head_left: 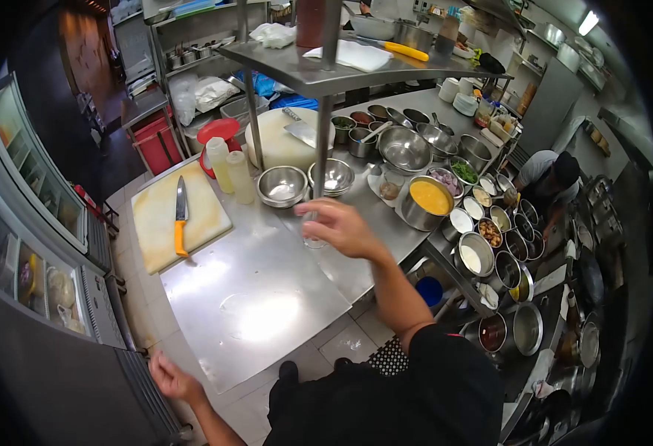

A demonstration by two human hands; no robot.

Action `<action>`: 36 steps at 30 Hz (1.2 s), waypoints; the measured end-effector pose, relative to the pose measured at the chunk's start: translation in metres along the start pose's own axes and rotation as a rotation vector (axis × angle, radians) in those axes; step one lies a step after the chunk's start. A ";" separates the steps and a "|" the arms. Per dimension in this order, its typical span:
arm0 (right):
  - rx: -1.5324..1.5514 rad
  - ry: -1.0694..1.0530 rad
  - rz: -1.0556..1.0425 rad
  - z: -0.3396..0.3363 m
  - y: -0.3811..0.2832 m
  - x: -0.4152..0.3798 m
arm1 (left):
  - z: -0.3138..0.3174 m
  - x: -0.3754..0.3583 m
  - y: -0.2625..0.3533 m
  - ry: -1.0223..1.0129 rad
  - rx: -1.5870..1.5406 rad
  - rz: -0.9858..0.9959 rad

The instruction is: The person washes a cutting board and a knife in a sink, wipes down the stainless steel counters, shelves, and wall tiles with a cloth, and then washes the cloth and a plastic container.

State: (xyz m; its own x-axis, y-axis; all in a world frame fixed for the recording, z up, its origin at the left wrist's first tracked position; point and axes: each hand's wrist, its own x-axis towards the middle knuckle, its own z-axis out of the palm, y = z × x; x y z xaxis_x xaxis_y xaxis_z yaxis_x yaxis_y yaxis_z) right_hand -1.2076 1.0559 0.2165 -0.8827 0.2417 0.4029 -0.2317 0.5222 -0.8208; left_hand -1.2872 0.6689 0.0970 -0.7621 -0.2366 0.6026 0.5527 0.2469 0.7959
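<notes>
My right hand [339, 227] is over the steel worktop [244, 297], its fingers bent around the top of a small clear cup [314, 236]. The hand partly hides the cup. My left hand [175, 379] hangs beyond the worktop's left front edge, near the glass-door fridge, loosely curled with nothing visible in it. Two stacks of steel bowls [282, 186] stand just behind my right hand. A knife with an orange handle [180, 223] lies on a white cutting board [174, 215] to the left. Two squeeze bottles [240, 177] stand between board and bowls.
A round board [285, 141] with a cleaver [301, 133] lies behind the bottles, beside a shelf post [325, 126]. A pot of yellow liquid [429, 199] and several ingredient containers stand to the right. Another person [549, 175] works far right. A raised shelf [356, 74] overhangs the back.
</notes>
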 end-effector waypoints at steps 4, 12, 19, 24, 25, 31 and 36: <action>-0.304 0.351 -0.465 -0.111 -0.091 -0.070 | 0.086 0.032 0.113 -0.067 -0.347 0.507; -0.198 0.668 -1.270 -0.209 -0.220 -0.241 | 0.160 0.011 0.352 0.053 -1.051 1.106; -0.642 0.413 -0.874 -0.213 -0.307 -0.345 | 0.184 -0.050 0.436 0.148 -1.052 0.955; -0.825 0.555 -0.779 -0.199 -0.317 -0.360 | 0.186 -0.066 0.446 0.024 -1.127 0.904; -0.843 0.567 -0.777 -0.197 -0.317 -0.361 | 0.185 -0.068 0.446 0.010 -1.126 0.886; -0.894 0.599 -0.780 -0.192 -0.316 -0.363 | 0.185 -0.069 0.447 -0.068 -1.219 0.922; -0.890 0.605 -0.796 -0.194 -0.308 -0.359 | 0.177 -0.063 0.444 -0.145 -1.271 0.960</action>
State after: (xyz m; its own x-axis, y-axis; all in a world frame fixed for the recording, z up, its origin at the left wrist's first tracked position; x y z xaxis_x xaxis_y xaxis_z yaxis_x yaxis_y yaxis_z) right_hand -0.7397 0.9670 0.4030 -0.2606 -0.1742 0.9496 -0.0468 0.9847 0.1679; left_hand -1.0531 0.9594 0.4026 0.0341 -0.3565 0.9337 0.6764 -0.6795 -0.2841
